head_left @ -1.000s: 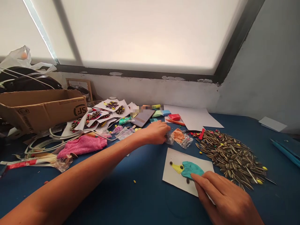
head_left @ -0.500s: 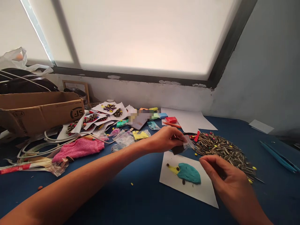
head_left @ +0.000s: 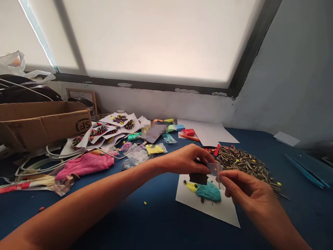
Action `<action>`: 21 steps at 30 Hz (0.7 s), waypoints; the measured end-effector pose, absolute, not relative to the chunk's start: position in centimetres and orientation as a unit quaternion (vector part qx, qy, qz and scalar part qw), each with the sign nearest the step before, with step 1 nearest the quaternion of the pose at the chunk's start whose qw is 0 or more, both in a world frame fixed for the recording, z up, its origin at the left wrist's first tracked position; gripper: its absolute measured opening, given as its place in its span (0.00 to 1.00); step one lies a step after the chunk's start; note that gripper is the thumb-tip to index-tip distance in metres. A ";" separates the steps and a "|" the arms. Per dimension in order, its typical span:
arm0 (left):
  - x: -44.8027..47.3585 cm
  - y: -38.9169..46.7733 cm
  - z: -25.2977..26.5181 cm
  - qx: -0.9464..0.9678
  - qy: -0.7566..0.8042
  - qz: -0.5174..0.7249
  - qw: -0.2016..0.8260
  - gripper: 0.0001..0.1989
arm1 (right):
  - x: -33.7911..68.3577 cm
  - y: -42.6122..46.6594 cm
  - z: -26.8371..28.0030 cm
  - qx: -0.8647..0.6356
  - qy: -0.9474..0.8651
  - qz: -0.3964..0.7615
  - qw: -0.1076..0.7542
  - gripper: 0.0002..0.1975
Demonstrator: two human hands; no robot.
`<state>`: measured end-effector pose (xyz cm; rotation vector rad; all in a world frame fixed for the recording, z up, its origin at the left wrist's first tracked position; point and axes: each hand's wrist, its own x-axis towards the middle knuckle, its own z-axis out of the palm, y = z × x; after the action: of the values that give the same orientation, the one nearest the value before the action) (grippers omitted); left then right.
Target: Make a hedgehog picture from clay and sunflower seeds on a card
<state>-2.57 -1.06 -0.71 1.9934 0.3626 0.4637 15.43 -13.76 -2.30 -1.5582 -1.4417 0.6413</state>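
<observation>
I have the left hand (head_left: 191, 159), just right of frame centre, gripping a clear bag (head_left: 215, 170) with a dark lump (head_left: 198, 177) in it; the right hand (head_left: 248, 191), lower right, pinches the bag's right edge. Bag's above a white card (head_left: 221, 216) bearing a teal-and-yellow figure (head_left: 208, 192), lower right on the blue tabletop (head_left: 117, 222). Seed pile (head_left: 244, 161) at centre right, beyond my right hand.
</observation>
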 end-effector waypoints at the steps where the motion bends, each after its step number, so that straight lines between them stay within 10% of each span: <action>1: -2.5 -1.0 -0.9 0.823 0.156 0.195 0.510 0.11 | 15.3 -13.8 -2.4 -0.627 -0.587 0.270 0.435 0.17; 10: -2.3 -1.0 -1.3 0.712 0.189 0.148 0.660 0.31 | 15.0 -14.0 -2.7 -0.633 -0.531 0.232 0.513 0.16; 21: -1.9 -1.2 -1.9 0.738 0.153 0.163 0.636 0.14 | 15.8 -13.6 -2.7 -0.641 -0.502 0.274 0.512 0.19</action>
<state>-1.88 -1.16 -1.93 1.6863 0.3497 0.3723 15.83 -13.58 -2.74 -1.5430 -1.2076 0.6585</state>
